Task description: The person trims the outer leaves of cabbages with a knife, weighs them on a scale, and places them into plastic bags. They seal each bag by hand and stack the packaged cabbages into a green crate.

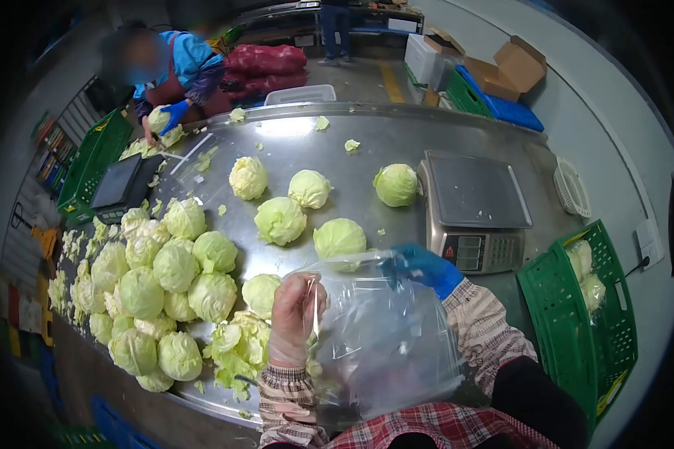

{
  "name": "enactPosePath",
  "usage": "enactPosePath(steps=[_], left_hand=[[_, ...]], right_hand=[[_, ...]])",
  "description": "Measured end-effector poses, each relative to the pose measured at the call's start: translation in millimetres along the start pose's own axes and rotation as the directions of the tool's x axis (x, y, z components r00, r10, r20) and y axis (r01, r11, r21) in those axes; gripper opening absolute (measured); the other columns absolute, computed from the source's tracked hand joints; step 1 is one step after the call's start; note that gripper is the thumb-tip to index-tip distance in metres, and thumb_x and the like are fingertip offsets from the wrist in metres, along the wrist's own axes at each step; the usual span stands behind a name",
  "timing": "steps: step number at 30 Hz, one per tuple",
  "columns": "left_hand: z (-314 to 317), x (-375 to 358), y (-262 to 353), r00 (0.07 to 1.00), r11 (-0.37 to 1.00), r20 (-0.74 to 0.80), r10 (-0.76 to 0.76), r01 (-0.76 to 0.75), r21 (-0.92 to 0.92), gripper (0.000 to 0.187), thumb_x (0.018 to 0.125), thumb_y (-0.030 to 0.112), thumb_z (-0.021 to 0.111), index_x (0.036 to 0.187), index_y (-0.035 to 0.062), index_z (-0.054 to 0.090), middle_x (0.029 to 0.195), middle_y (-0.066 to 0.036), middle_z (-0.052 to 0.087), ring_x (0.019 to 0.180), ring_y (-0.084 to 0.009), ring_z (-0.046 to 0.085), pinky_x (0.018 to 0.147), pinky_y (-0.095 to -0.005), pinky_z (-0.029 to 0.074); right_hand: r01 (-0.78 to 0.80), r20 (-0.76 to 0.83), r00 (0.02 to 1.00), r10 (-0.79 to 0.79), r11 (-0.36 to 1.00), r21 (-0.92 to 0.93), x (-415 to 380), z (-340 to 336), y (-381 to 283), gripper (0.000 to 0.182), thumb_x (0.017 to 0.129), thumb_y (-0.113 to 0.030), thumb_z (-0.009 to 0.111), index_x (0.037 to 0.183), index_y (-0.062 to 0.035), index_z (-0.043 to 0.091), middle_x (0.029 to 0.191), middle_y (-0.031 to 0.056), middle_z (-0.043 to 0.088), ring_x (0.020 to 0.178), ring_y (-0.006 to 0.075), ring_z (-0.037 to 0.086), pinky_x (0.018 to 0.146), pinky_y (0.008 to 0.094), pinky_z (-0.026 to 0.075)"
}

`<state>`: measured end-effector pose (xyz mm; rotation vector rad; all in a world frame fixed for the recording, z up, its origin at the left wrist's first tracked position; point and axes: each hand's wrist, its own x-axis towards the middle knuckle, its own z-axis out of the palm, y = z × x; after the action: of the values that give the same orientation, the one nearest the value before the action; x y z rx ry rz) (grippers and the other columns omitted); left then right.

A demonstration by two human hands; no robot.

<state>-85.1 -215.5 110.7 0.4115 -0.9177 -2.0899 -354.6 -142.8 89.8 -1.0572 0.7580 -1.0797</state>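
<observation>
A clear plastic bag (382, 329) hangs between my two hands, its top edge stretched from one to the other. My left hand (298, 310), in a thin clear glove, is closed on the bag's left edge. On the right, my right hand (421, 271), in a blue glove, pinches the bag's upper right edge. Just beyond the bag lies a cabbage (340, 238), partly behind its rim. Another cabbage (260, 295) sits left of my left hand. Further back are more loose cabbages, one of them (395, 185) beside the scale.
A large cabbage pile (157, 284) covers the table's left side. A scale (475, 194) stands right of centre, with a green crate (565, 329) holding bagged cabbages at the right. Across the table (277, 135), a co-worker (176, 67) holds a cabbage near another green crate (90, 165).
</observation>
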Motion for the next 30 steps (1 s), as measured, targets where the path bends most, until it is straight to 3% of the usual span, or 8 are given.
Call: enactPosePath(steps=[5, 9, 11, 12, 15, 20, 24, 30], left_hand=[[-9.7, 50.3, -16.6, 0.955, 0.986, -0.278, -0.108, 0.139, 0.094, 0.024, 0.088, 0.022, 0.056, 0.096, -0.0003, 0.061, 0.066, -0.004, 0.056, 0.047, -0.0075, 0.038, 0.045, -0.0218, 0.031], [-55.3, 103.9, -72.5, 0.784, 0.849, -0.556, 0.277, 0.072, 0.523, 0.027, 0.090, 0.023, 0.056, 0.093, -0.0023, 0.064, 0.070, -0.002, 0.057, 0.055, -0.0073, 0.045, 0.052, -0.0216, 0.038], [-92.7, 122.9, -100.8, 0.789, 0.651, -0.554, 0.266, 0.277, 0.707, 0.028, 0.091, 0.021, 0.053, 0.098, -0.0036, 0.064, 0.074, -0.007, 0.062, 0.066, -0.0119, 0.053, 0.060, -0.0272, 0.043], [-112.0, 126.9, -116.3, 0.825, 0.638, -0.486, 0.288, 0.213, 0.740, 0.028, 0.091, 0.022, 0.052, 0.100, -0.0029, 0.063, 0.077, -0.008, 0.063, 0.070, -0.0139, 0.056, 0.063, -0.0279, 0.044], [-201.5, 143.7, -172.7, 0.904, 0.617, -0.350, 0.245, 0.134, 0.776, 0.029, 0.092, 0.021, 0.050, 0.103, -0.0022, 0.063, 0.084, -0.010, 0.064, 0.077, -0.0167, 0.059, 0.068, -0.0276, 0.046], [-28.3, 68.6, -40.4, 0.918, 0.604, -0.075, 0.390, -0.194, 0.773, 0.025, 0.089, 0.009, 0.045, 0.102, -0.0023, 0.063, 0.093, -0.011, 0.063, 0.085, -0.0169, 0.059, 0.076, -0.0266, 0.047], [16.2, -2.5, -2.5, 0.910, 0.817, -0.061, 0.411, -0.337, 0.467, 0.018, 0.085, 0.008, 0.052, 0.094, -0.0027, 0.064, 0.092, -0.013, 0.062, 0.080, -0.0157, 0.058, 0.070, -0.0273, 0.048], [95.5, -47.1, 47.7, 0.818, 0.784, -0.046, 0.573, -0.530, 0.323, 0.018, 0.081, 0.016, 0.065, 0.084, -0.0015, 0.063, 0.088, -0.018, 0.064, 0.067, -0.0158, 0.057, 0.060, -0.0256, 0.048]], right_hand=[[-0.143, -0.631, 0.765, -0.124, 0.924, -0.354, 62.0, -24.6, 13.1, 0.030, 0.089, -0.022, 0.055, 0.111, -0.0024, 0.061, 0.086, 0.0063, 0.064, 0.071, 0.0145, 0.061, 0.065, 0.0300, 0.051], [-0.256, -0.789, 0.582, -0.194, 0.878, -0.404, 109.8, -43.5, 62.0, 0.028, 0.092, -0.024, 0.050, 0.102, -0.0024, 0.065, 0.082, 0.0093, 0.064, 0.072, 0.0155, 0.061, 0.065, 0.0327, 0.051], [-0.525, -0.508, 0.612, -0.606, 0.169, -0.834, 118.9, -66.2, 103.8, 0.034, 0.091, -0.029, 0.049, 0.095, 0.0001, 0.066, 0.077, 0.0121, 0.064, 0.072, 0.0159, 0.059, 0.065, 0.0344, 0.049], [-0.522, -0.506, 0.613, -0.607, 0.170, -0.836, 115.9, -69.2, 103.3, 0.034, 0.091, -0.029, 0.049, 0.095, 0.0001, 0.066, 0.077, 0.0121, 0.064, 0.072, 0.0159, 0.059, 0.065, 0.0344, 0.049], [-0.638, -0.770, 0.627, 0.116, 0.644, -0.422, 97.9, -69.1, 94.9, 0.047, 0.093, -0.040, 0.045, 0.102, 0.0023, 0.064, 0.085, 0.0094, 0.065, 0.077, 0.0136, 0.059, 0.073, 0.0305, 0.047], [-0.146, -0.652, 0.719, 0.239, 0.970, 0.194, 46.5, 6.6, 20.6, 0.036, 0.097, -0.032, 0.044, 0.104, -0.0040, 0.066, 0.075, 0.0065, 0.062, 0.071, 0.0100, 0.056, 0.071, 0.0271, 0.047], [0.186, -0.409, 0.839, -0.358, 0.896, -0.403, -18.0, 71.6, -41.4, 0.040, 0.095, -0.034, 0.046, 0.108, -0.0015, 0.065, 0.102, 0.0147, 0.060, 0.078, 0.0121, 0.057, 0.068, 0.0254, 0.047], [0.620, -0.087, 0.733, -0.674, 0.716, -0.321, -71.2, 132.5, -114.7, 0.037, 0.092, -0.033, 0.053, 0.094, 0.0013, 0.068, 0.105, 0.0173, 0.059, 0.087, 0.0212, 0.058, 0.071, 0.0300, 0.049]])
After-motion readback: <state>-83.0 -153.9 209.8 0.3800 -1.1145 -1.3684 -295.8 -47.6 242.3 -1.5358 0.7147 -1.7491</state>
